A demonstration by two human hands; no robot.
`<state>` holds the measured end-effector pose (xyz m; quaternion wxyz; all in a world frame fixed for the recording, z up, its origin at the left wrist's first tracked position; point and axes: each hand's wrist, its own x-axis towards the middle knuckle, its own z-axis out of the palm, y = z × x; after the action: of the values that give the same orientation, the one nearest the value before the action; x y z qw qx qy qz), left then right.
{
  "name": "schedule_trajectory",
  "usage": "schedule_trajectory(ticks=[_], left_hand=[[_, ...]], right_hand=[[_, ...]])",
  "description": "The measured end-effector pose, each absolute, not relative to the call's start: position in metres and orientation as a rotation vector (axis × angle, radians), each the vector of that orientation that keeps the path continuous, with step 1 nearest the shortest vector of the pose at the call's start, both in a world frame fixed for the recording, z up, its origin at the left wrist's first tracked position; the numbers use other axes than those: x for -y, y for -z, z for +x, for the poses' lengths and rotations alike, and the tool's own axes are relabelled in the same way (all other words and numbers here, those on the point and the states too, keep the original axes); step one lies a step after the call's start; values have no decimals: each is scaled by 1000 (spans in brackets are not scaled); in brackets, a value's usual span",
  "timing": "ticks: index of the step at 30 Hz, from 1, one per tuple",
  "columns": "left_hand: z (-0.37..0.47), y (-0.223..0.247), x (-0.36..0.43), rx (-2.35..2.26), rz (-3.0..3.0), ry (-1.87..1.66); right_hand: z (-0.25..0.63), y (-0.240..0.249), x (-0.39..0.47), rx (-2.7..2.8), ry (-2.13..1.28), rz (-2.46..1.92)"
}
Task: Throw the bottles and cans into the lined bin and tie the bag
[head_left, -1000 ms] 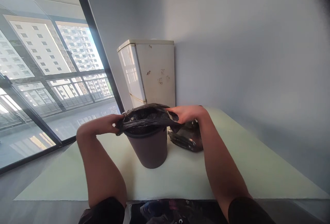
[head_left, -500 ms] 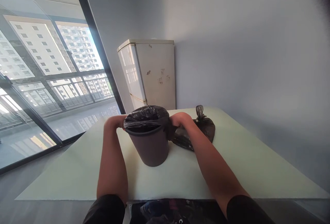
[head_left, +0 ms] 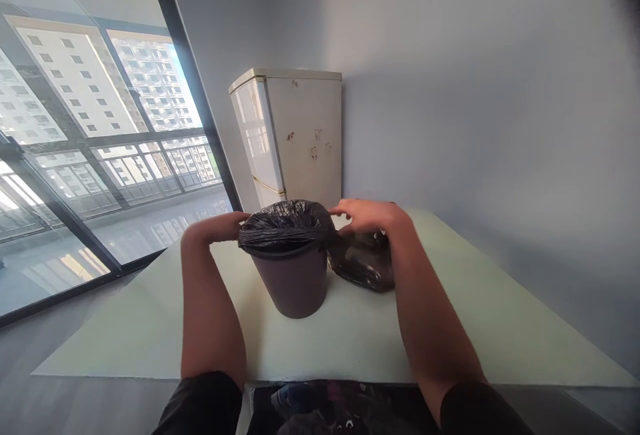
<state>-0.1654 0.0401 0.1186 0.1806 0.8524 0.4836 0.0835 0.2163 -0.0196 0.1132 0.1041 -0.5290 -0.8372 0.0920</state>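
Observation:
A dark purplish trash bin [head_left: 291, 283] stands upright on the pale table, lined with a black trash bag [head_left: 287, 238] folded over its rim. At the rim's left side, my left hand [head_left: 224, 226] stretches its fingers to the bag's edge; the fingertips are partly hidden. My right hand [head_left: 364, 215] is by the opposite side, thumb and fingers apart, with the fingertips at or very near the liner. Behind and below that hand lies a filled black plastic bag [head_left: 363, 265], partly covered by my right forearm.
The pale table [head_left: 165, 328] spreads beneath the bin. Beyond its far edge stands an old white refrigerator [head_left: 310, 135]. A sliding glass door [head_left: 115, 175] is on the left, a plain wall [head_left: 475, 121] on the right. Dark printed fabric [head_left: 340, 411] shows at the near edge.
My right hand has loosened and drawn out to the right, its fingers now spread. My left wrist has shifted outward and its fingers have straightened. The bin stays nearly in place.

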Motion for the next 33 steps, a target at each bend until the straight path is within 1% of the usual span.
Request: schedule_trajectory(ticks=[2,4,6,8,10,12,15,17,21,23,28,31,33], left_hand=[[-174,-127,-31,-1386,2384,-318],[-174,-135,-20,-1442,2397,-541],[-166,-143,-10,-1462,2408,-793],[-153,-148,-2,-1387,2411,-919],[-140,-149,2,-1262,2443,-863],[-128,-148,0,-1180,2497,-689],[-117,-143,-7,-1150,2594,-459],[-114,-140,-13,-1123,2637,-396],[-113,-135,-22,-1115,2651,-348],[-115,-133,-25,-1158,2646,-330],[-120,-128,-32,-1301,2645,-364],[-122,-125,-36,-1312,2623,-378],[-123,-125,-37,-1308,2608,-373]], right_hand=[[223,-127,38,2231,-157,-1514],[221,-138,56,2047,-93,-1383],[214,-146,70,2026,-154,-1203],[204,-150,79,2137,-275,-1050],[194,-151,83,2284,-353,-963],[186,-148,82,2384,-361,-947],[178,-142,77,2455,-355,-939],[175,-141,77,2470,-351,-880],[173,-148,88,2453,-270,-733],[171,-151,95,2509,-289,-659],[158,-141,97,2918,-570,-519],[149,-131,89,3010,-680,-591],[150,-130,83,3021,-747,-550]])
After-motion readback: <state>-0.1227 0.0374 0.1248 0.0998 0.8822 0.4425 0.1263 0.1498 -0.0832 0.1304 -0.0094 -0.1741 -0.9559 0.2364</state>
